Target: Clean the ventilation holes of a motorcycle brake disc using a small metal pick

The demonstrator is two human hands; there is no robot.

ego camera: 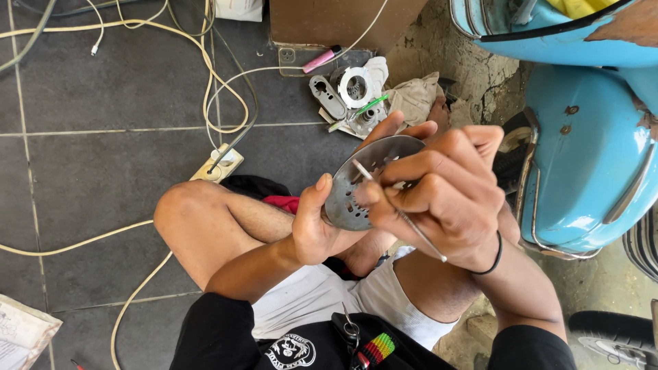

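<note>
My left hand (322, 223) holds a round grey metal disc (356, 188) with slots and holes, thumb on its near face, fingertips showing behind its top edge. My right hand (445, 195) pinches a thin metal rod-like tool (401, 212), its tip resting on the disc's upper face. Both hands are raised above my bent knees as I sit on the floor.
Metal parts (353, 92), a green-handled tool (360, 111), a pink pen (322, 59) and a rag (415, 96) lie on the dark tiled floor ahead. A power strip (218, 164) with cream cables sits left. A light-blue scooter body (589, 151) stands close on the right.
</note>
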